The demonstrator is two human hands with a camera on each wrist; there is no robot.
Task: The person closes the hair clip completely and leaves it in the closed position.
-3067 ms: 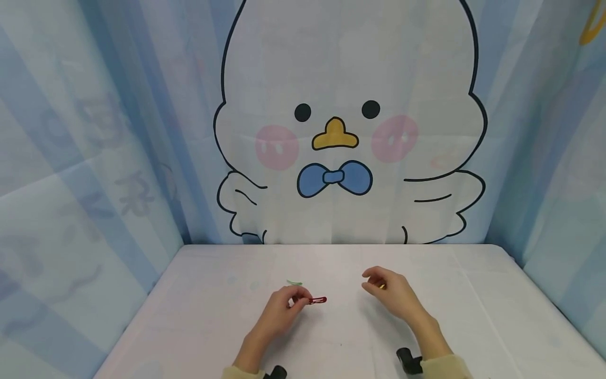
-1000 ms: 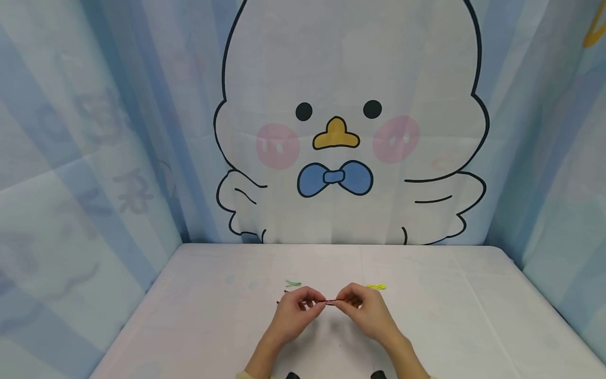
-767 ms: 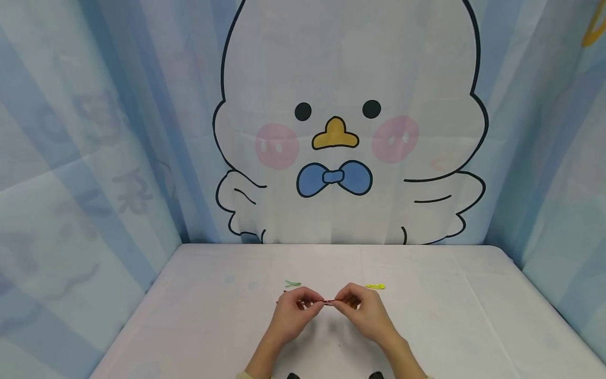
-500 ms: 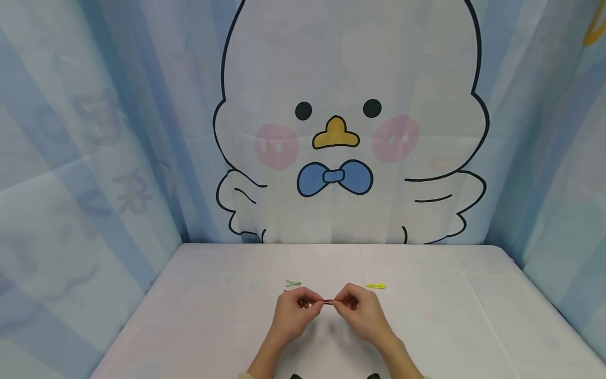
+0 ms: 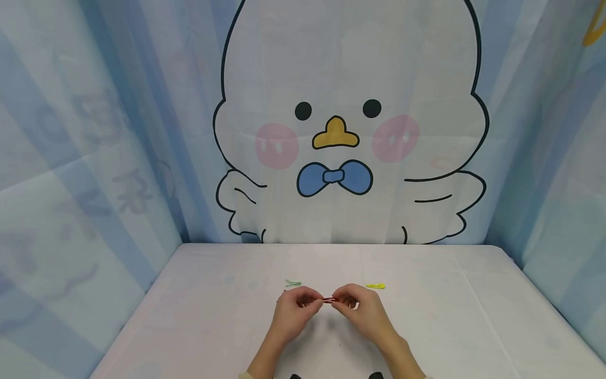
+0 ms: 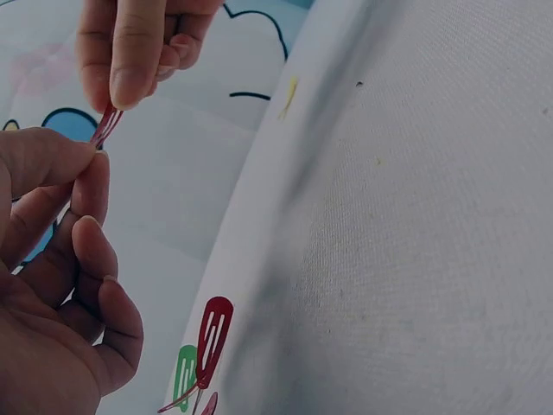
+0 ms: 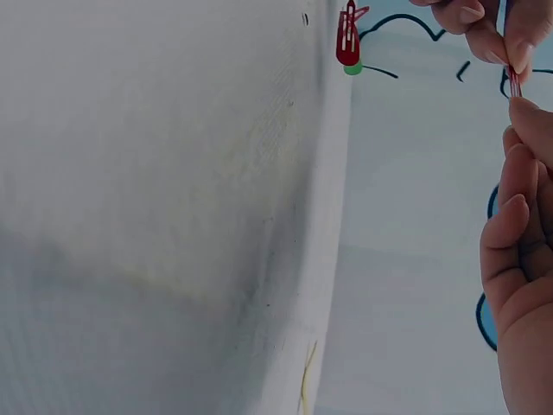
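Thumb and fingers of the left hand pinch one end of a slim red hair clip, and those of the right hand pinch the other; each grip is narrowed to the clip's own thickness, the remaining fingers loosely curled beneath. The clip is suspended between the two hands, raised above the bench, with only a short middle stretch exposed. In the left wrist view its narrow strips lie side by side with slight gaps; whether it is snapped flat or sprung cannot be told. The chief hazard, by judgement, is slippage: the fingertips have little of a thin piece to bear on, so uneven pressure or a twist from one side could flick it loose. A second is bending, should the hands lever against each other harder than the strips allow; a sudden snap might also nip a fingertip. Just beyond the left hand lie a green clip and a second red clip, the latter mostly masked by that hand in the head view; lowering the hand carelessly could scatter both. A yellow clip rests just beyond the right hand, within reach of a stray knuckle. Behind the bench hangs a pale blue curtain printed with a bird.
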